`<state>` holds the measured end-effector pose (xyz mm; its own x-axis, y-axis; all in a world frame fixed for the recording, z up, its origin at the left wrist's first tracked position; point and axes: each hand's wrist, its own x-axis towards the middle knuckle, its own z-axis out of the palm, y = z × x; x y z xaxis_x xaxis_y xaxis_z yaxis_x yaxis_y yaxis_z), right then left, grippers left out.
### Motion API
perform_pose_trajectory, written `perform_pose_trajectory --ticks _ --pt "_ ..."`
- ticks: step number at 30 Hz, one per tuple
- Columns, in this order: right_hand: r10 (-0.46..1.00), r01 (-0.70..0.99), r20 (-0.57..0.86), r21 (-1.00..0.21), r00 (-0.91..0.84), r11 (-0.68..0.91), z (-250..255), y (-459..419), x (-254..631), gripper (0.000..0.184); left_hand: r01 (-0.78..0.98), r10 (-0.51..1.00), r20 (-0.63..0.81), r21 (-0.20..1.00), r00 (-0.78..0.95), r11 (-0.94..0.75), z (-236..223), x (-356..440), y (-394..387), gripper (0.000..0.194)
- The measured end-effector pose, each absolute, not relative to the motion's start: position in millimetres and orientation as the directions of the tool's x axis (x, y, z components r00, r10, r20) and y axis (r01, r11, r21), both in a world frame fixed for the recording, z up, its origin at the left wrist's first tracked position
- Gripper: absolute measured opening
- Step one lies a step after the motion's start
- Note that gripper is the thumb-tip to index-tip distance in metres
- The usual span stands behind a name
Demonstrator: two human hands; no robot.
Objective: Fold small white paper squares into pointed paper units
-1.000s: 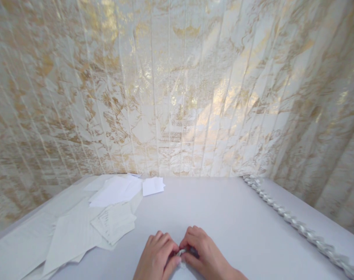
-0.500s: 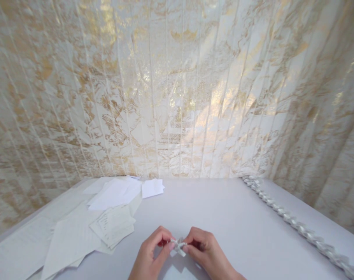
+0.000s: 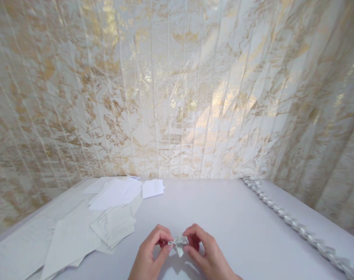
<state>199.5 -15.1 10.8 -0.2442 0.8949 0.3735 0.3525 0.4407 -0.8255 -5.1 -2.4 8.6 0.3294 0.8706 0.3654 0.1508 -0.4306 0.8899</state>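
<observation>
Low in the middle of the head view, a small folded paper piece (image 3: 180,245) in whitish grey is held just above the table, with a pointed flap hanging down. My left hand (image 3: 154,249) pinches its left end between thumb and forefinger. At the right end, my right hand (image 3: 205,249) has thumb and forefinger round the piece, a little apart from each other and touching its edges. The piece's inner folds are too small to make out.
Loose printed sheets (image 3: 73,237) and smaller paper slips (image 3: 115,225) cover the table's left side. White paper (image 3: 115,193) and a small white stack (image 3: 153,188) lie at the back. Along the right edge runs a long silvery-grey folded chain (image 3: 296,225). A patterned curtain (image 3: 177,97) hangs behind.
The folded paper piece has turned between my hands, and its flap now points down. My right thumb and forefinger have spread somewhat. My left hand has barely moved.
</observation>
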Motion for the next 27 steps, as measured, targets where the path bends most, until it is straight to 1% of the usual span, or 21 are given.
perform_pose_trajectory --ticks 2,4,6,8,10,12,14,17,19,22,24,27 --pt "0.856 0.376 0.426 -0.771 -0.293 0.513 11 -16 199 0.016 0.147 0.854 0.387 0.877 0.348 -0.457 8 -4 -4 0.013" --pt "0.817 0.383 0.481 -0.723 -0.318 0.574 11 -17 200 0.021 0.149 0.843 0.399 0.868 0.36 -0.474 8 -4 -4 0.012" --pt "0.799 0.361 0.52 -0.714 -0.3 0.6 12 -16 201 0.025 0.14 0.841 0.405 0.868 0.358 -0.477 7 -4 -4 0.013" --pt "0.805 0.314 0.536 -0.742 -0.252 0.592 12 -16 203 0.028 0.107 0.846 0.406 0.879 0.345 -0.465 6 -4 -2 0.014" --pt "0.829 0.234 0.525 -0.796 -0.191 0.558 12 -15 203 0.031 0.048 0.861 0.391 0.903 0.327 -0.428 4 -5 0 0.017" --pt "0.87 0.134 0.476 -0.861 -0.127 0.49 10 -14 203 0.033 -0.016 0.888 0.352 0.931 0.296 -0.364 2 -5 2 0.02" --pt "0.902 0.055 0.425 -0.902 -0.074 0.429 8 -14 202 0.034 -0.057 0.914 0.306 0.952 0.265 -0.302 1 -4 3 0.022" --pt "0.922 0.025 0.383 -0.923 -0.048 0.385 4 -12 201 0.036 -0.067 0.928 0.276 0.961 0.251 -0.268 1 -4 2 0.023" --pt "0.94 0.063 0.332 -0.939 -0.083 0.337 2 -11 200 0.036 -0.028 0.92 0.301 0.952 0.252 -0.304 3 -5 1 0.022" --pt "0.957 0.166 0.241 -0.949 -0.164 0.267 2 -12 199 0.025 0.122 0.888 0.372 0.902 0.269 -0.415 7 -6 -3 0.017" --pt "0.954 0.261 0.222 -0.927 -0.203 0.271 5 -13 197 0.02 0.204 0.852 0.416 0.848 0.318 -0.49 8 -6 -6 0.014" --pt "0.945 0.43 0.236 -0.846 -0.228 0.315 8 -15 193 0.019 0.227 0.807 0.49 0.788 0.331 -0.572 7 -1 -9 0.015"
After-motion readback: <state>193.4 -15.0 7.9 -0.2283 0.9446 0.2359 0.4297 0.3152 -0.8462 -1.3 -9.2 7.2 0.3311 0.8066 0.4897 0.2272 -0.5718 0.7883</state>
